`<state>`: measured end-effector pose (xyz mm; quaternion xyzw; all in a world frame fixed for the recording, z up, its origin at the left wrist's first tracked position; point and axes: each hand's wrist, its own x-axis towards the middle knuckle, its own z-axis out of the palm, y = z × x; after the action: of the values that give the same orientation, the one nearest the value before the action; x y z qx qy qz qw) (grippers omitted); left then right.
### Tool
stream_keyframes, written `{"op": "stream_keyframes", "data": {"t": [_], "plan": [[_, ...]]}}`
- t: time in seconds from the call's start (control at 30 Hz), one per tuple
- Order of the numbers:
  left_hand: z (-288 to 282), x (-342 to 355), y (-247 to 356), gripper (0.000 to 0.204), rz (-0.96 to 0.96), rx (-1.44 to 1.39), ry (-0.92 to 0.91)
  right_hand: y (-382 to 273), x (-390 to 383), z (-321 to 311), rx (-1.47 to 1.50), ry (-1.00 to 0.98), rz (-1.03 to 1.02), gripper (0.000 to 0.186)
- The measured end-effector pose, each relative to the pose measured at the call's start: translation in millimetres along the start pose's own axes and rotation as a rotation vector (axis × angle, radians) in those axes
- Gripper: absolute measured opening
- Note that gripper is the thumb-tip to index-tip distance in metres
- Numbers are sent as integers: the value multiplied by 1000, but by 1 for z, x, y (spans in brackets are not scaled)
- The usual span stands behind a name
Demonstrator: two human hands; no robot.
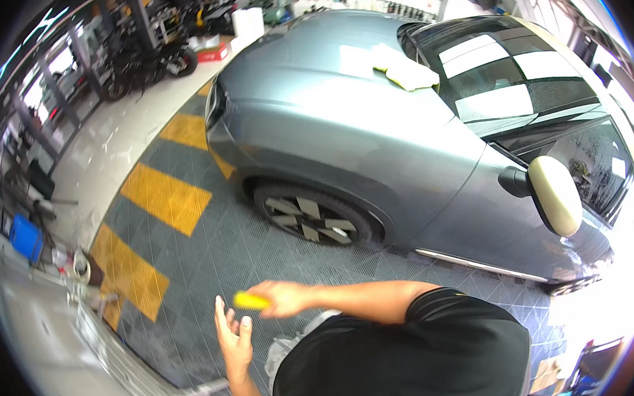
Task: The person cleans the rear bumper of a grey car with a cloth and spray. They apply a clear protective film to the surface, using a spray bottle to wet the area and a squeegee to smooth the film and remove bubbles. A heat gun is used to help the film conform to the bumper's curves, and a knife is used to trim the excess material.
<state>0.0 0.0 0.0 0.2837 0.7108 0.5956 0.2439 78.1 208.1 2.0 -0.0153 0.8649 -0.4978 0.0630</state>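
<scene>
The right hand (282, 299) is gripping a yellow object (251, 301); the left hand (234, 339) is hovering wide at its seven o'clock.

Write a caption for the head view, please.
Right hand gripping a yellow object near the open left hand, grey car ahead.

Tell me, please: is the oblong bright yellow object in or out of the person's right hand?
In: the yellow object projects from the right hand, which looks closed around it.

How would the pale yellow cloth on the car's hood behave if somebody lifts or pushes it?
The cloth would probably hang floppy, since its edges look irregular. It looks thin, so likely light. It may slide, because the hood is glossy.
</scene>
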Motion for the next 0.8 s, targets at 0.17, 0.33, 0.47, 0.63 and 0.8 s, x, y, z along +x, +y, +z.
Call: {"op": "stream_keyframes", "data": {"t": [0.17, 0.33, 0.47, 0.63, 0.8], "plan": [[-44, 182, -27, 46, -117, -577, 136, -17, 150, -41, -292, 51, -44, 65], [-113, 262, -53, 31, -411, -514, -48, 38, 99, -234, -162, 677, 6, 53], [-134, 303, -91, 33, -473, 22, -119, 110, -71, -448, -549, 1593, 506, 49], [-71, 349, -109, 24, -459, -94, -94, 195, -188, -568, -844, 1687, 1338, 44], [0, 408, -15, 22, -236, 67, -342, 108, -203, -607, -1006, 1914, 608, 38]]}}
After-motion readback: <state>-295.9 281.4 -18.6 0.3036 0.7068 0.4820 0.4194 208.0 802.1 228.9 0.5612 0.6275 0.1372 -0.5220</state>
